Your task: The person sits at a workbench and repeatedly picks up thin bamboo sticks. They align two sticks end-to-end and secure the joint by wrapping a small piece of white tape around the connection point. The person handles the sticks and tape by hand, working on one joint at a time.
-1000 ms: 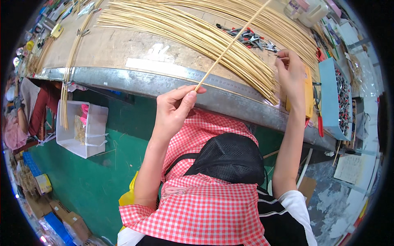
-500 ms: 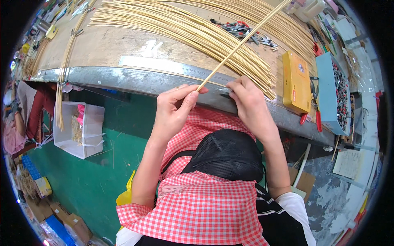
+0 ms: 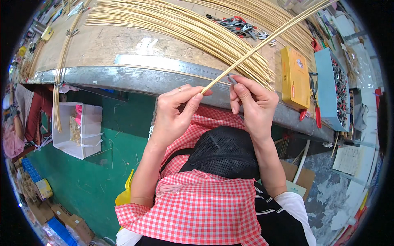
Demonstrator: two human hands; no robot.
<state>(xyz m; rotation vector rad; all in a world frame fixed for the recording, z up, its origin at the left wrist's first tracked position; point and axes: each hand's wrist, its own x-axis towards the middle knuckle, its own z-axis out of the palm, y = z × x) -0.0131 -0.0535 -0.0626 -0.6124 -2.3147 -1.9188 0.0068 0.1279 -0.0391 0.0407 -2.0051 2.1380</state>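
Note:
My left hand (image 3: 175, 110) is closed, pinching the near end of a few long, thin bamboo strips (image 3: 266, 42) between thumb and fingers. The strips rise away to the upper right, above the bench and across a spread of similar strips (image 3: 180, 24). My right hand (image 3: 259, 100) is closed on a small grey metal clip (image 3: 232, 80), held close beside the strips a short way up from the left fingers. The fingers hide part of the clip. A steel ruler (image 3: 164, 64) lies along the bench edge just beyond my hands.
On the bench (image 3: 119, 43) are a pile of clips (image 3: 242, 28), a yellow tin (image 3: 294, 78), red-handled pliers (image 3: 315, 98) and a blue box (image 3: 328, 90) full of clips. A clipped strip bundle (image 3: 61, 78) overhangs the left edge. Below stands a white bin (image 3: 92, 127).
My right hand has turned and come up to the strips, and the clip now points up beside them. The strips have swung lower towards the right; my left hand still grips their end.

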